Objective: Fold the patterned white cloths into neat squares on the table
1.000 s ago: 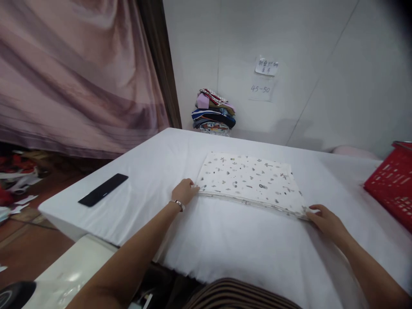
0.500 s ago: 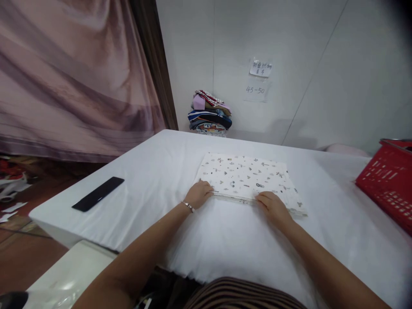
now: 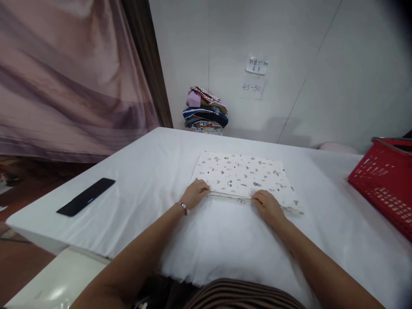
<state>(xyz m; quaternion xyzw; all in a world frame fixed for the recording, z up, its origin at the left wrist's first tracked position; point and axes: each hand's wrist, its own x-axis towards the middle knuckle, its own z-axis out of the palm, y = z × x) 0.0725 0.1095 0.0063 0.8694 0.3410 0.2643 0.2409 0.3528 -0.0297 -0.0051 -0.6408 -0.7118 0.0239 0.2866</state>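
Both hands grip the folded cloth's near edge.
I see the left hand (image 3: 195, 194), fingers curled tight on the near-left corner of the folded cloth (image 3: 243, 177), and the right hand (image 3: 267, 205) pinching that same edge further right. The cloth lies flat in the middle of the white surface (image 3: 144, 167). Black phone (image 3: 86, 202) near the left edge, red basket (image 3: 383, 182) at the right edge.
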